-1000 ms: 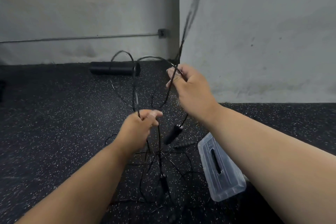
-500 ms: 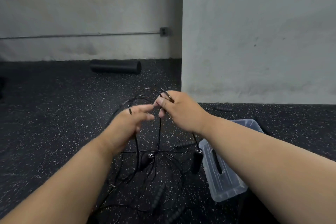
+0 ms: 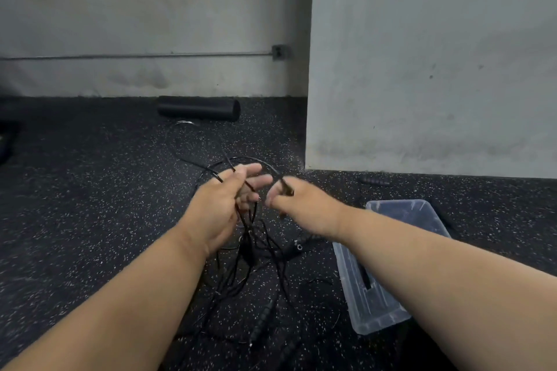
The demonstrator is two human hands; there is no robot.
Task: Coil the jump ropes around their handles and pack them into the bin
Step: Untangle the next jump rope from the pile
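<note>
Black jump ropes (image 3: 256,253) tangled on floor, uncoiled; clear bin (image 3: 388,265) beside, right.

We've got a black rubber floor (image 3: 90,190) here, flecked all over with white specks. At the far side there's a pale, stained wall (image 3: 135,9) with a thin metal conduit (image 3: 135,56) running along it into a small junction box (image 3: 278,52). On the right a lighter grey wall (image 3: 437,54) juts nearer to us, making a corner. A black foam roller (image 3: 199,108) lies on the floor against the far wall. Light is dim and flat.
</note>
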